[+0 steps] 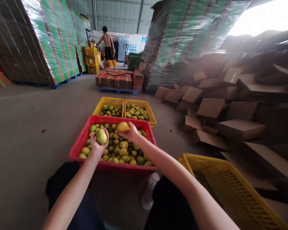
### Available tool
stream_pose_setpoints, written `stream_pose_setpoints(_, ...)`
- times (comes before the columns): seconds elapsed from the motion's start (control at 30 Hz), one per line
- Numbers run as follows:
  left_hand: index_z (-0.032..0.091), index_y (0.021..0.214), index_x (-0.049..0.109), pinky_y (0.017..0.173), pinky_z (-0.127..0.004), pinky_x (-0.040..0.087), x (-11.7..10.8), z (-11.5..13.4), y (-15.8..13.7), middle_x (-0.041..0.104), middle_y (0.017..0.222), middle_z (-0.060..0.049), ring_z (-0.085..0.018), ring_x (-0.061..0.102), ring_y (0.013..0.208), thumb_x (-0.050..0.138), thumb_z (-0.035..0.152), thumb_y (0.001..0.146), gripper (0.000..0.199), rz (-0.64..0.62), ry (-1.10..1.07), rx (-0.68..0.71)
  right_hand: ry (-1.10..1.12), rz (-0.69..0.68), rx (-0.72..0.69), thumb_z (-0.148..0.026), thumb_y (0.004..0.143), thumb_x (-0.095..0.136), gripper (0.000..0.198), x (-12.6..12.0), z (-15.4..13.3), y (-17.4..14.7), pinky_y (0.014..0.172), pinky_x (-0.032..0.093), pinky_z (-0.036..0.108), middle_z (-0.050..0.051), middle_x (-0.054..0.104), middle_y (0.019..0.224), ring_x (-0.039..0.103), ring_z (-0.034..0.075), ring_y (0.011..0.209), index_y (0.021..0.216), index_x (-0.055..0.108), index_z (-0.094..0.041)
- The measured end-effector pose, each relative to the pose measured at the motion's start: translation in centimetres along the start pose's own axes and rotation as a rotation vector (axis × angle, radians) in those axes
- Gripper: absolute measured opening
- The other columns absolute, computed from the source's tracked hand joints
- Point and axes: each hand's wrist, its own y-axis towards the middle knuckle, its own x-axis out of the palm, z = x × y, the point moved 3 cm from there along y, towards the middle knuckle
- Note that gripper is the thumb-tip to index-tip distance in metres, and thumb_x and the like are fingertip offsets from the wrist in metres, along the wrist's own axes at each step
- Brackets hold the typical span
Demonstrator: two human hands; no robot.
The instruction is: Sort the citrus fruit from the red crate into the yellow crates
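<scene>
My left hand (99, 147) is closed around a large yellow-green lemon (101, 136), held above the left part of a red plastic crate (73, 150). In my right hand (132, 132) is a yellower lemon (123, 127), gripped over the far middle of the same crate. Many loose lemons (122, 151), from green to yellow, fill the red crate below both hands. The fingers of my right hand are partly hidden behind its lemon.
Two yellow crates (112, 99) of lemons stand just beyond the red one. Another yellow crate (206, 156) is at my right. Cardboard boxes (211, 107) are heaped on the right. Farther off are a blue pallet (117, 90), wrapped stacks (55, 41) and a person (108, 41).
</scene>
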Motion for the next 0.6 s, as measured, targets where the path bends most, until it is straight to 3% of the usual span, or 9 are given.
stream_pose_setpoints(0.1, 0.016, 0.102, 0.062, 0.069, -0.022, 0.056, 0.0, 0.2, -0.3, 0.068, 0.076, -0.003, -0.014, 0.067, 0.076, 0.043, 0.02, 0.079, 0.03, 0.012, 0.039, 0.022, -0.06, -0.023, -0.053, -0.038, 0.084, 0.048, 0.022, 3.4, -5.2, 1.7, 0.066, 0.056, 0.041, 0.003, 0.062, 0.073, 0.063, 0.018, 0.068, 0.09, 0.055, -0.018)
stream_pose_setpoints(0.17, 0.019, 0.102, 0.063, 0.069, -0.022, 0.056, -0.2, 0.3, -0.5, 0.069, 0.075, -0.002, -0.014, 0.067, 0.076, 0.043, 0.019, 0.079, 0.03, 0.041, 0.064, 0.054, -0.11, -0.082, -0.068, -0.029, 0.081, 0.055, 0.016, 4.0, -6.0, 0.2, 0.067, 0.056, 0.04, 0.006, 0.066, 0.078, 0.064, 0.018, 0.069, 0.088, 0.059, -0.016)
stream_pose_setpoints(0.27, 0.02, 0.099, 0.064, 0.071, -0.025, 0.057, -0.2, 0.3, -1.1, 0.069, 0.074, -0.001, -0.015, 0.068, 0.079, 0.042, 0.023, 0.082, 0.028, 0.027, 0.025, 0.128, -0.311, -0.295, -0.062, -0.023, 0.077, 0.056, 0.014, 2.8, -3.4, -4.0, 0.068, 0.055, 0.033, 0.007, 0.071, 0.089, 0.067, 0.018, 0.078, 0.085, 0.066, -0.016)
stream_pose_setpoints(0.33, 0.02, 0.098, 0.064, 0.071, -0.028, 0.058, -0.1, 0.1, -1.5, 0.069, 0.074, -0.001, -0.017, 0.068, 0.079, 0.042, 0.027, 0.084, 0.027, -0.008, 0.01, 0.163, -0.407, -0.334, -0.032, -0.026, 0.077, 0.057, 0.017, 1.0, -0.9, -6.4, 0.067, 0.054, 0.031, 0.007, 0.072, 0.089, 0.068, 0.018, 0.079, 0.085, 0.068, -0.016)
stream_pose_setpoints(0.5, 0.02, 0.097, 0.062, 0.067, -0.027, 0.059, -0.7, -0.9, -1.0, 0.069, 0.078, -0.004, -0.017, 0.068, 0.077, 0.047, 0.028, 0.08, 0.025, -0.061, 0.165, 0.089, -0.448, -0.196, 0.013, -0.025, 0.074, 0.059, 0.016, -3.4, 2.4, -8.0, 0.066, 0.053, 0.03, 0.006, 0.072, 0.083, 0.068, 0.017, 0.07, 0.082, 0.068, -0.015)
stream_pose_setpoints(0.6, 0.016, 0.09, 0.06, 0.052, -0.022, 0.055, -2.5, -2.2, -0.1, 0.067, 0.072, -0.006, -0.017, 0.068, 0.067, 0.043, 0.026, 0.081, 0.022, 0.031, 0.381, -0.121, -0.332, -0.097, 0.033, -0.022, 0.075, 0.055, 0.014, -5.1, 2.5, -7.7, 0.065, 0.052, 0.03, 0.004, 0.072, 0.076, 0.068, 0.016, 0.065, 0.083, 0.065, -0.016)
